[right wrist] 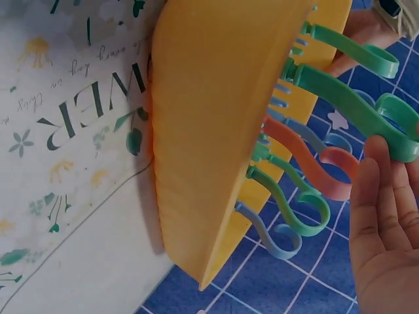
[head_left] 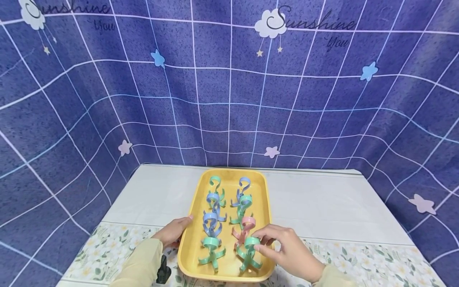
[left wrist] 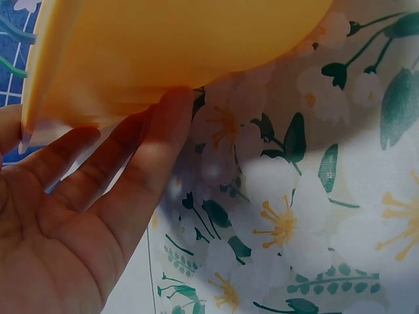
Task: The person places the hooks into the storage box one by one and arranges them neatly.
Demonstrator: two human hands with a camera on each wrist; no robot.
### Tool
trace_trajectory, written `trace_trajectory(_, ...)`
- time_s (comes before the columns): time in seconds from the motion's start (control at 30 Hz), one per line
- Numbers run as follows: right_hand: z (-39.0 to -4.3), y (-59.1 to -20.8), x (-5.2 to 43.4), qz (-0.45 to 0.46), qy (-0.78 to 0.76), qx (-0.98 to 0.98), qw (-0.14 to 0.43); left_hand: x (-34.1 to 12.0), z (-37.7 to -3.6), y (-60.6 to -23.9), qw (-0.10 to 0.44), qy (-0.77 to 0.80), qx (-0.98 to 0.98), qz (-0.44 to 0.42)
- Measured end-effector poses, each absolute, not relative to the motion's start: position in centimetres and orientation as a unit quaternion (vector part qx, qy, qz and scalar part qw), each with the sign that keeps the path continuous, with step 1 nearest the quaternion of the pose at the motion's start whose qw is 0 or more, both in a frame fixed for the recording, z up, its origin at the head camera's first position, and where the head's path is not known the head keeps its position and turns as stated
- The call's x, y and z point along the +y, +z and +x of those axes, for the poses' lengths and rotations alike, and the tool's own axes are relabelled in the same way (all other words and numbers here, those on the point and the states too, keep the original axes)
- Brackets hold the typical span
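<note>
My left hand (head_left: 174,230) grips the left rim of a yellow tray (head_left: 190,265), thumb over the edge and fingers (left wrist: 154,147) beneath it. My right hand (head_left: 283,247) reaches over the tray's right side. Its thumb and fingers pinch the curled top of the near right green plastic hook (head_left: 248,258), whose prongs spread below. Just behind that stands a pink hook (head_left: 248,223), which looks orange in the right wrist view. Across from it, on the left, is another green hook (head_left: 212,255). The right thumb is hidden in the right wrist view.
More blue hooks (head_left: 209,218) and green hooks (head_left: 246,199) stand in two rows toward the tray's far end. Under the tray lies a white and floral cloth (head_left: 337,255). A blue gridded curtain (head_left: 229,99) rises behind and at both sides.
</note>
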State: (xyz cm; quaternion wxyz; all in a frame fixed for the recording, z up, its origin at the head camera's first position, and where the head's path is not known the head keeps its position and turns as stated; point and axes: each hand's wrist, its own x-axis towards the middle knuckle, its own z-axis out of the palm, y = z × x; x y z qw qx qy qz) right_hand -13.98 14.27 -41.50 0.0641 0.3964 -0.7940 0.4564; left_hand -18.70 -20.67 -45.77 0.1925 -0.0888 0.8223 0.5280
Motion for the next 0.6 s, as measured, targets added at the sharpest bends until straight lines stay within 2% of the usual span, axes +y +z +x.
trace_trajectory(0.6,-14.30,-42.32,14.05,0.401,0.444,-0.801,0.033,-20.74,-18.62,-45.62,0.193,0.537,0.817,-0.080)
